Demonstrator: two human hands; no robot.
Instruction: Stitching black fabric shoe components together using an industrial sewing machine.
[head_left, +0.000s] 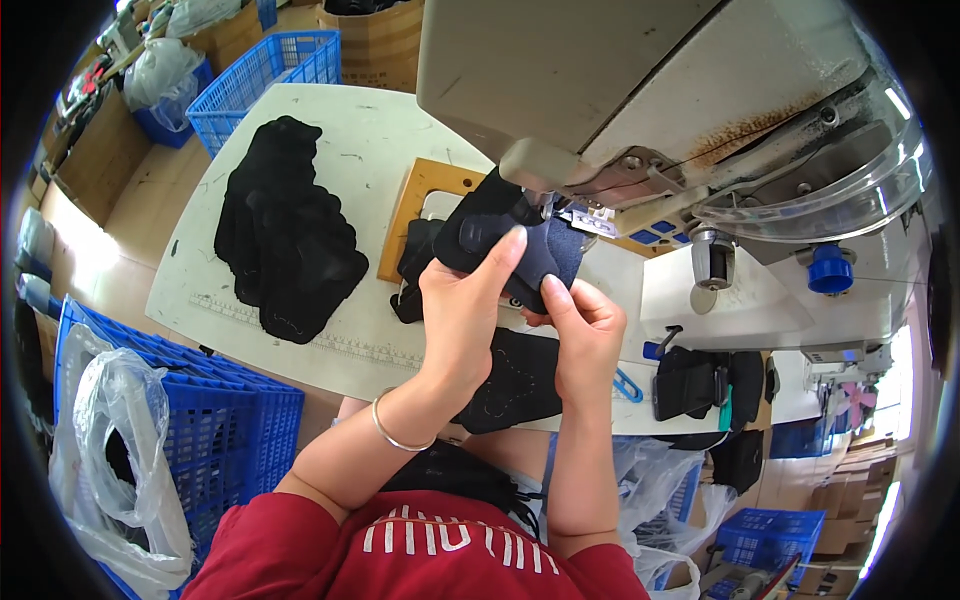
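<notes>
A dark navy and black fabric piece (485, 230) lies under the needle area of a sewing machine (600, 75). My left hand (462, 310) grips its near left side, thumb pressed on top. On the right, my right hand (585, 335) pinches the near edge between thumb and fingers, close to my left thumb. Part of the piece is hidden under the machine head. A separate black fabric piece (515, 380) rests at the table's near edge, below my hands.
A pile of black fabric pieces (290, 225) sits on the white table (375, 120) at left. Blue crates (235, 425) with plastic bags stand beside it. Black items (690, 385) and a blue-handled tool (627, 386) lie right of my hands.
</notes>
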